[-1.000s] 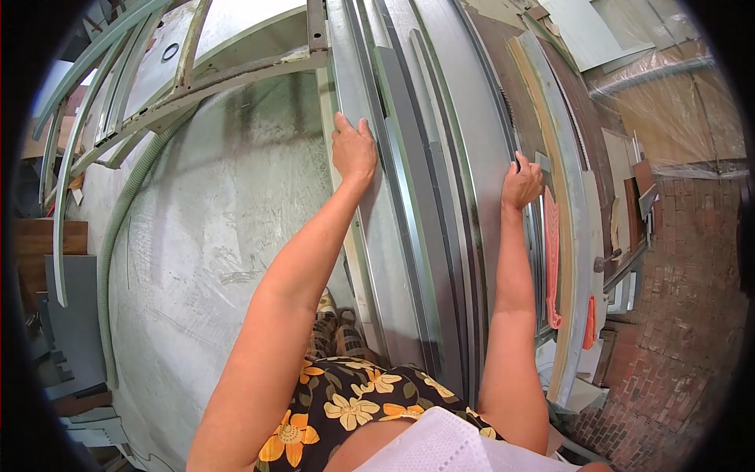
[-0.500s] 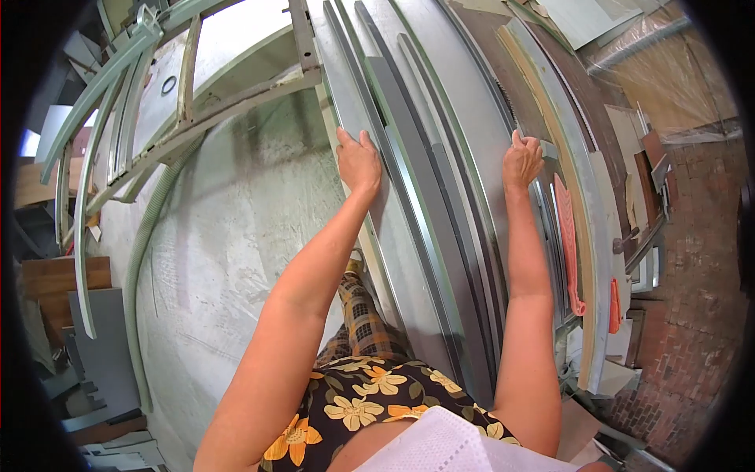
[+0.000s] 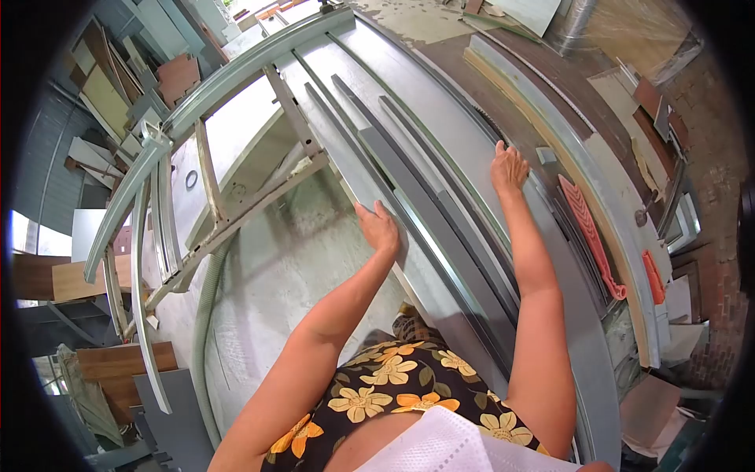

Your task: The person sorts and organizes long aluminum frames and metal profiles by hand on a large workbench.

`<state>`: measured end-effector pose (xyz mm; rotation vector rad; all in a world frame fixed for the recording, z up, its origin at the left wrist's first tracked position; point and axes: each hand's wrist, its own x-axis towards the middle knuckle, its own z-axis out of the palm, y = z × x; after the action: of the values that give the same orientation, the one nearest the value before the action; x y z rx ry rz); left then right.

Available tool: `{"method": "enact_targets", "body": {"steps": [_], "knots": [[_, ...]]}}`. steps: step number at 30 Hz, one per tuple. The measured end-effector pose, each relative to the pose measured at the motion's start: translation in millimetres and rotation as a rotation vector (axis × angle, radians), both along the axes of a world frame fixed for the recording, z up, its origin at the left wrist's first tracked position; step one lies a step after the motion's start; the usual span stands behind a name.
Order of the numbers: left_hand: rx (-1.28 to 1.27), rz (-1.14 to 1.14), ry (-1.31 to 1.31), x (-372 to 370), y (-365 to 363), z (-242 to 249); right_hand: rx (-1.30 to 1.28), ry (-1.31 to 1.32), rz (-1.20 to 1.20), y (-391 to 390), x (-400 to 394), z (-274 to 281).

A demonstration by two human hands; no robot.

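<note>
A long silvery metal table (image 3: 470, 145) runs away from me, with several long grey metal strips (image 3: 409, 169) lying lengthwise on it. My left hand (image 3: 381, 228) is at the table's left side, its fingers bent over the edge and the thumb on top. Farther out on the opposite side, my right hand (image 3: 510, 167) is closed at the right edge, beside a dark toothed strip (image 3: 487, 119). Its fingertips are partly hidden. The grey strips lie between my two hands, and neither hand holds them.
A whitish metal frame (image 3: 206, 169) joins the table's left side, above the concrete floor (image 3: 271, 283). A ribbed hose (image 3: 206, 330) hangs beneath it. To the right are a red plastic piece (image 3: 590, 232), a wooden-edged rail (image 3: 566, 157) and stacked boards (image 3: 664, 130).
My view has tilted up and turned, showing more of the table's far end and frame. Both hands stay at the two table edges; the left appears lower in view.
</note>
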<state>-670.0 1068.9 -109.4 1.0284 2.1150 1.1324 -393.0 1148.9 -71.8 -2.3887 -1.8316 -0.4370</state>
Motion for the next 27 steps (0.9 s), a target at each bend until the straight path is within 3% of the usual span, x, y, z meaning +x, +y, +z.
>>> {"method": "enact_targets", "body": {"steps": [11,17,18,21,23,25,27], "knots": [[-0.008,-0.063,-0.038,-4,-3,-6,-0.128,0.270,-0.085,25,-19,0],[-0.061,-0.323,-0.147,-36,-3,-21,-0.131,0.287,-0.144,37,-28,-5],[-0.028,-0.483,-0.257,-52,-2,-20,-0.126,0.296,-0.152,37,-31,-7],[-0.259,-0.596,-0.360,-89,-3,-36,-0.122,0.301,-0.170,47,-36,0],[-0.429,-0.628,-0.356,-114,9,16,-0.189,0.298,-0.168,47,-44,12],[-0.432,-0.548,-0.290,-139,27,23,-0.176,0.295,-0.195,53,-48,10],[-0.034,-0.640,-0.139,-161,51,22,-0.174,0.283,-0.220,57,-52,8]]}}
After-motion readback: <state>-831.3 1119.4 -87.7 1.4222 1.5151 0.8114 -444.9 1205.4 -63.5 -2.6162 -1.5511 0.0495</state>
